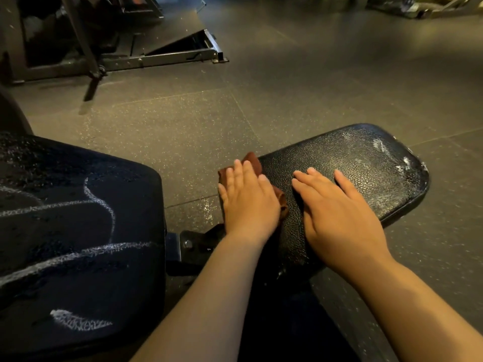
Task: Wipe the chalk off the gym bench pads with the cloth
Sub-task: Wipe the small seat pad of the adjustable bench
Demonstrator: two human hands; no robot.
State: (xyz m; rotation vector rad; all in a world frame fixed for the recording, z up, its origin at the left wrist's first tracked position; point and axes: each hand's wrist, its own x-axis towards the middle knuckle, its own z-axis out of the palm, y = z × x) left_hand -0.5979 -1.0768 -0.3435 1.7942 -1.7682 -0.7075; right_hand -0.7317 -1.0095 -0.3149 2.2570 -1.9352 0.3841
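Head view: left hand (248,202) flat, fingers straight, pressing cloth (253,162) onto small pad (366,158) at its left edge. Right hand (339,218) flat and bare on the pad. Pad axis runs near-left to far-right. Chalk smears (402,163) sit at the far-right end, beyond the right hand. Chalk-lined big pad (78,231) lies left, nearer the left hand.
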